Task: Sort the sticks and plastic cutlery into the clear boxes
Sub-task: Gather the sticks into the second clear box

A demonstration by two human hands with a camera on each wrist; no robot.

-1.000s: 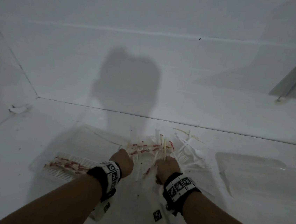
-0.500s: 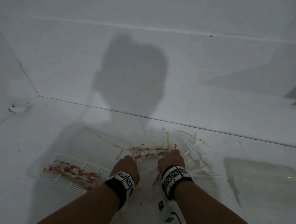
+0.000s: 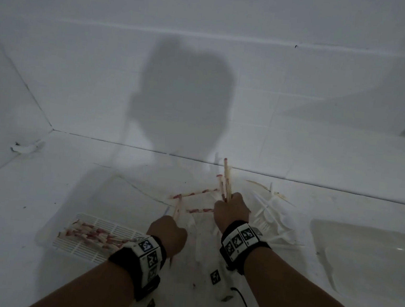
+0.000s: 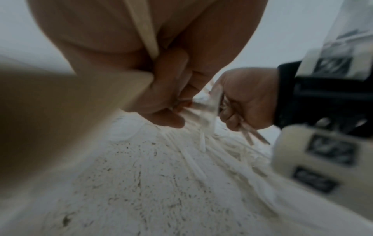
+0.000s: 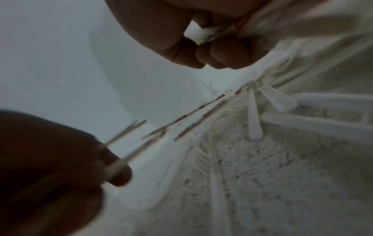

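Note:
My right hand (image 3: 230,212) grips a small bundle of red-tipped wooden sticks (image 3: 226,180) that stands upright above the pile. My left hand (image 3: 167,233), nearer to me, holds a stick (image 3: 178,208) in its curled fingers; the left wrist view shows the stick (image 4: 148,36) running through the fist. Loose sticks (image 3: 196,193) lie on the floor between the hands. White plastic cutlery (image 3: 271,216) is heaped just right of my right hand. A clear box (image 3: 79,246) at the left holds several red-tipped sticks on a white grid. Another clear box (image 3: 370,258) sits at the right.
White tiled floor meets a white wall just behind the pile. A small white scrap (image 3: 25,148) lies at the left corner. A cable (image 3: 246,305) trails from my right wrist. The floor under the hands is speckled with dirt.
My right hand has raised its sticks so they point upward out of the pile. My left hand has drawn back slightly toward me with a stick in it.

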